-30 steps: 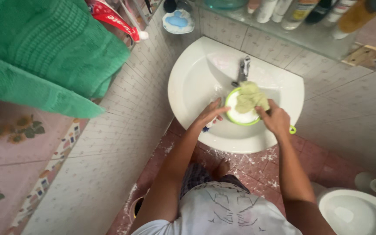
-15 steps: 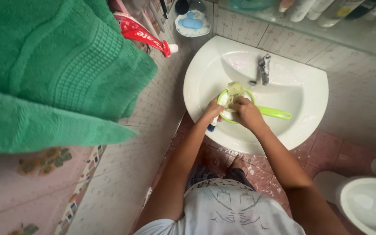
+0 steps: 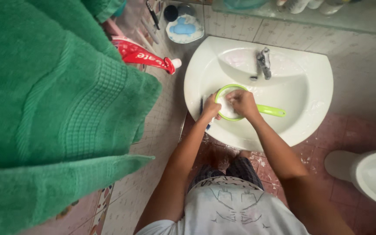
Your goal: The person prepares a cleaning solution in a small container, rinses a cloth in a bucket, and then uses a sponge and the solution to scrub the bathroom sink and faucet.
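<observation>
While the left hand (image 3: 211, 106) grips the green-rimmed pan's (image 3: 225, 111) left edge over the white sink (image 3: 310, 109), the right hand (image 3: 241, 102) presses, fingers curled, inside it, near the tap (image 3: 264, 63).

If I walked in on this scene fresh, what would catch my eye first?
Probably the big green towel hanging across the whole left side, close to the camera. Next, the white sink at centre, where the left hand steadies a green-rimmed pan and the right hand presses into it. A red toothpaste tube pokes out beside the towel.
</observation>
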